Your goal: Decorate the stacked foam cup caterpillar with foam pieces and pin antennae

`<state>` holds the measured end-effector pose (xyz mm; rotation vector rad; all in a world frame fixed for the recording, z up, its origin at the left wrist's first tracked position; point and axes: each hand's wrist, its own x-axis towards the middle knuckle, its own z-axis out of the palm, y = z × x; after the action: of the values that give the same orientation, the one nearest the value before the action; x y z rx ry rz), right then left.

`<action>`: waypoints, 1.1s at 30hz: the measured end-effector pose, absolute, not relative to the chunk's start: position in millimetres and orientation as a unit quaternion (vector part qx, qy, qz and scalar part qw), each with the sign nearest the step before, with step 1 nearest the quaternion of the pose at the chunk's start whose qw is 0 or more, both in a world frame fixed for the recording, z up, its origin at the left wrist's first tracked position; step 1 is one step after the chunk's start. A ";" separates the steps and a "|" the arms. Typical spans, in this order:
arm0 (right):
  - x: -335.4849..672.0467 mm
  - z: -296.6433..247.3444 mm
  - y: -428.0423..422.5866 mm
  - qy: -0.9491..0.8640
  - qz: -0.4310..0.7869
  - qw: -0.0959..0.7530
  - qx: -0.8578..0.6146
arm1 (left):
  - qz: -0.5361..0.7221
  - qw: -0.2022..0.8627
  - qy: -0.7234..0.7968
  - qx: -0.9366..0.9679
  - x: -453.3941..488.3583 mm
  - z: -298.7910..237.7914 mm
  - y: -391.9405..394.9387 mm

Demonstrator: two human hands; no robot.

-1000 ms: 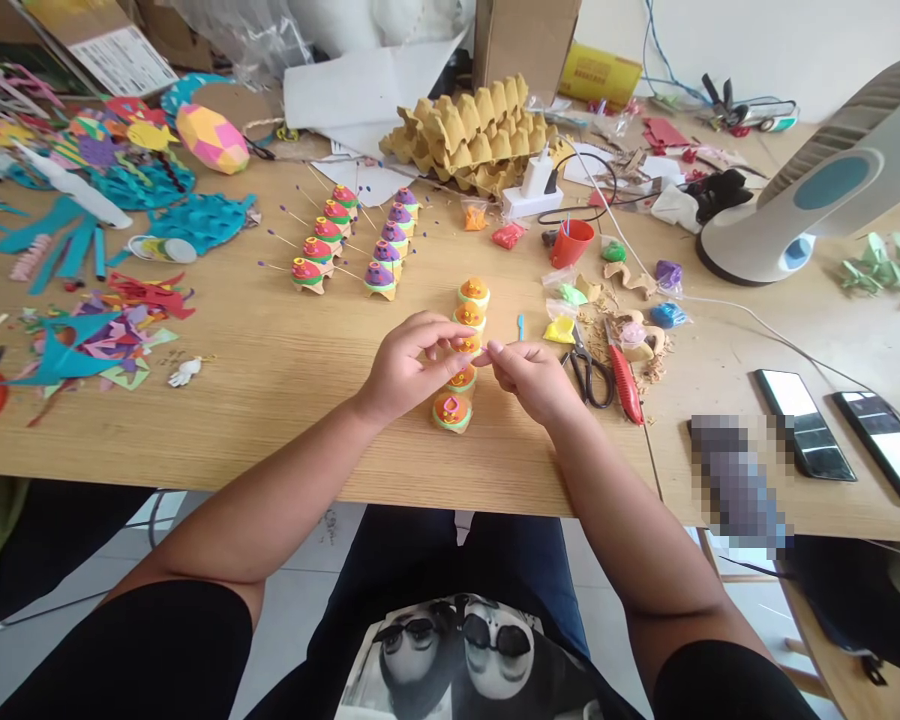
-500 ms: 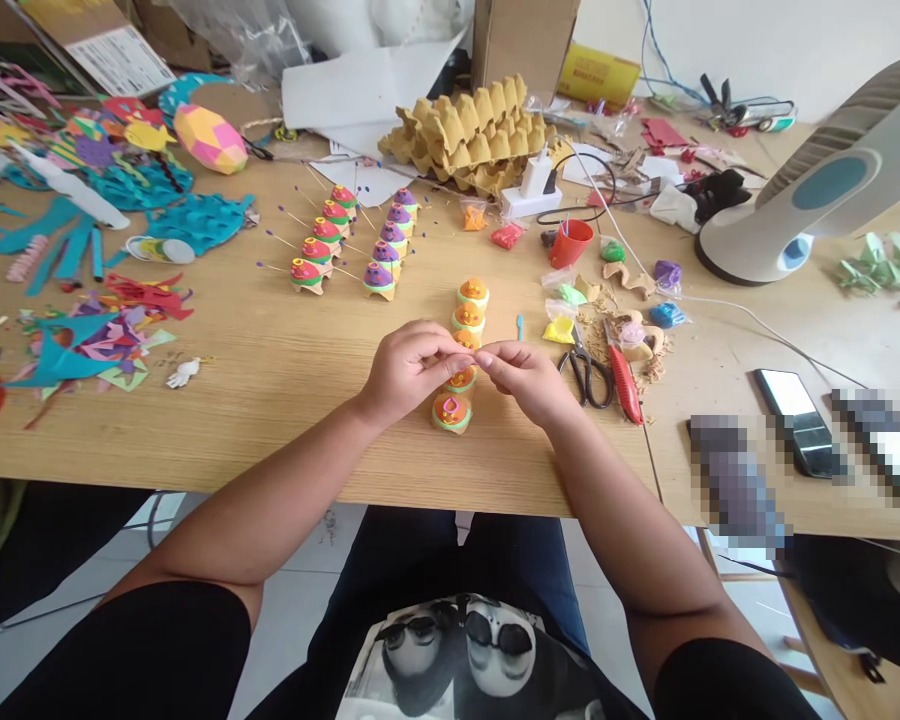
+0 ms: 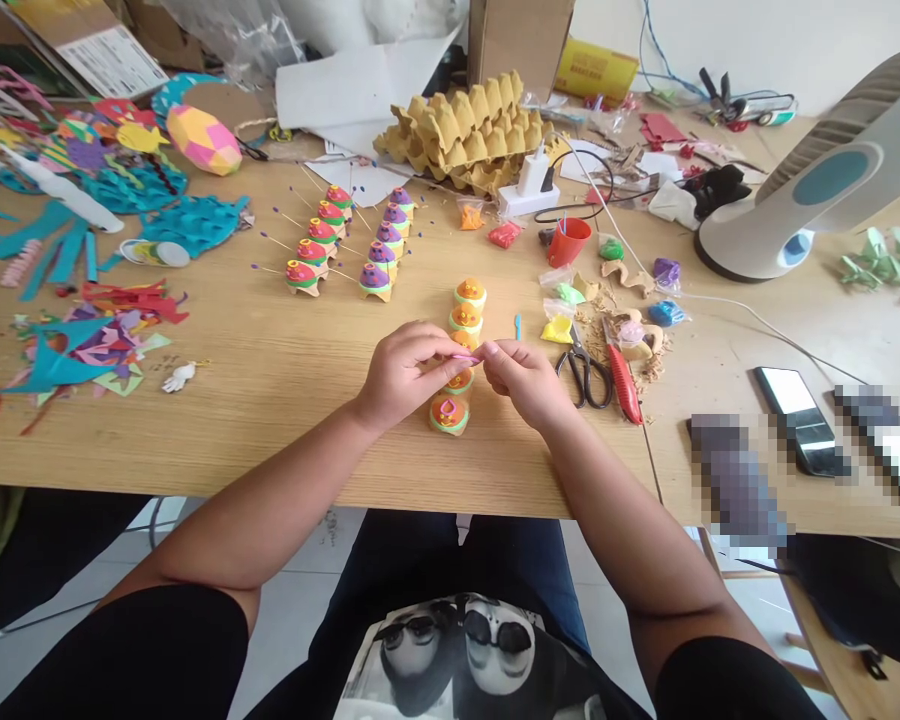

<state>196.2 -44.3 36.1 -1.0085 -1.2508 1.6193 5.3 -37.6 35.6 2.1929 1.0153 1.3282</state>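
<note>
My left hand (image 3: 405,372) and my right hand (image 3: 523,381) meet above the wooden table (image 3: 285,400), fingertips pinched together on a thin pink strip of clay (image 3: 466,355). Under them runs a row of small orange-topped egg-carton figures (image 3: 450,412); the farthest one (image 3: 469,292) and the nearest show fully, the middle ones are partly hidden by my fingers. Farther back stand two more rows of similar figures, red-topped (image 3: 311,252) and purple-topped (image 3: 382,258), with pins sticking out.
Scissors (image 3: 586,368) and a red cutter (image 3: 624,382) lie right of my hands among clay bags (image 3: 559,330). An orange cup (image 3: 570,240), egg cartons (image 3: 461,130), a fan (image 3: 810,190), phones (image 3: 799,420) and paper scraps (image 3: 90,335) surround the work area.
Both hands have drawn closer together and slightly toward me; the fingertips now pinch the pink strip between them. The view has shifted a little.
</note>
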 end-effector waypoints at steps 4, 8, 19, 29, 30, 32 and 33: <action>196.5 35.2 -44.5 -0.490 0.674 0.410 -0.370 | 0.492 0.186 0.348 0.776 4.9 36.9 -37.0; 195.5 36.7 -46.0 -0.481 0.683 0.420 -0.356 | 0.501 0.184 0.327 0.780 3.5 36.7 -36.8; 196.0 35.5 -44.1 -0.484 0.649 0.444 -0.384 | 0.491 0.186 0.364 0.769 4.2 36.8 -37.9; 197.6 33.8 -39.8 -0.468 0.619 0.469 -0.422 | 0.477 0.238 0.400 0.745 2.4 32.8 -31.8; 198.7 32.6 -38.2 -0.461 0.613 0.480 -0.426 | 0.478 0.258 0.420 0.727 1.7 29.5 -29.6; 201.0 29.5 -34.7 -0.445 0.607 0.502 -0.426 | 0.472 0.319 0.440 0.694 0.6 21.7 -24.9; 202.0 27.9 -33.1 -0.438 0.606 0.513 -0.422 | 0.470 0.342 0.448 0.679 0.3 18.1 -22.9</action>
<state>202.0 -33.1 27.9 -1.0153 -1.0524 1.4577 0.3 -22.9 18.1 1.7660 1.1653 1.2227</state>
